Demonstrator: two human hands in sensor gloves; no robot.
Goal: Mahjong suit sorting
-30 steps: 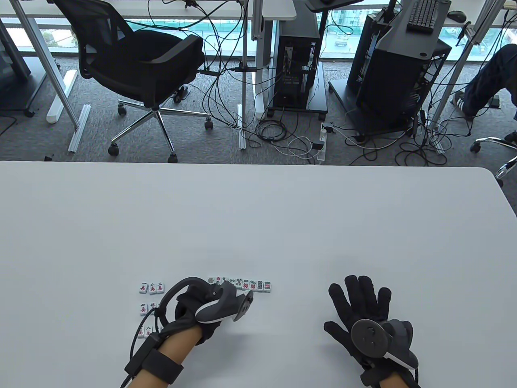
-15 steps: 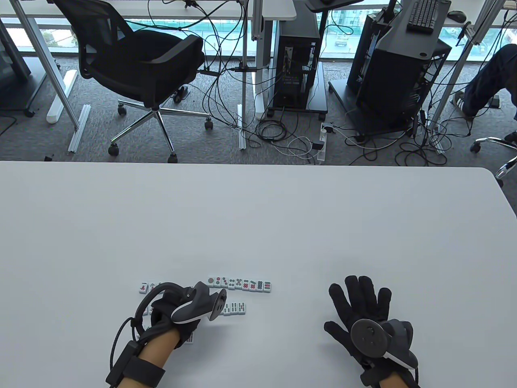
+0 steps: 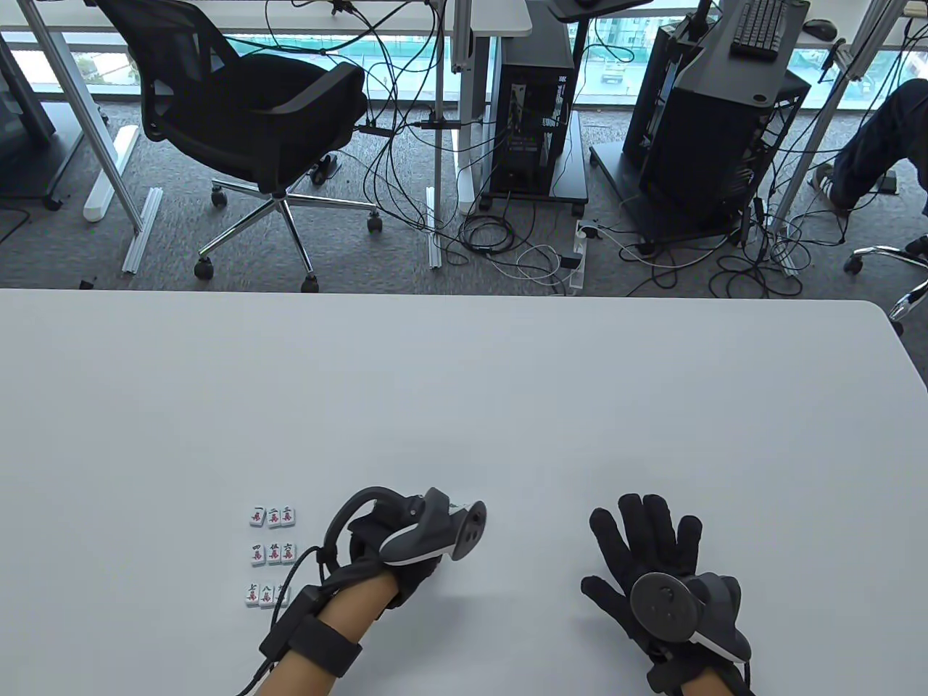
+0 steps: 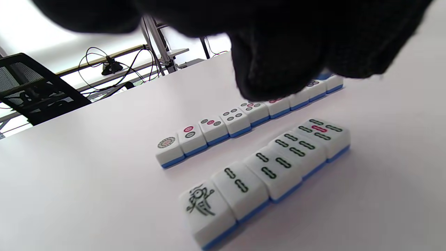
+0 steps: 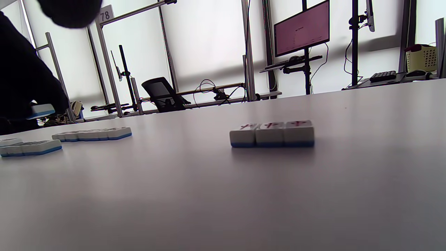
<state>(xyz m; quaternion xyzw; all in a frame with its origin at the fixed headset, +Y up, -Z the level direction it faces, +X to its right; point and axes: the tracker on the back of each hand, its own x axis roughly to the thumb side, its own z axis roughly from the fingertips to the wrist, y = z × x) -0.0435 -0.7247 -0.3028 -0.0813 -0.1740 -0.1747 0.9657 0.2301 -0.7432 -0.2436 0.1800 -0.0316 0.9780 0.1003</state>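
We judge bamboo row (image 4: 268,167) is being filled: left hand (image 3: 395,551), grip unclear, at 12 o'clock over circle row (image 4: 223,127); right hand (image 3: 652,558) flat open on worktop (image 3: 507,406).

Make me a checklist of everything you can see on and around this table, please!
Surface: white table, mostly bare.
Job's things: character tiles in three rows of three, left of the left hand; dot-tile row and bamboo-tile row lie side by side, apart, face up.
Clutter: nothing seen on the table.
Grippers: left hand is over the dot and bamboo rows, hiding them in the table view; whether it holds a tile cannot be told. Right hand lies flat, fingers spread, holding nothing.
Cables: glove lead runs along the left wrist; tangled floor cables.
Surroundings: black office chair, computer towers, a seated person's leg.
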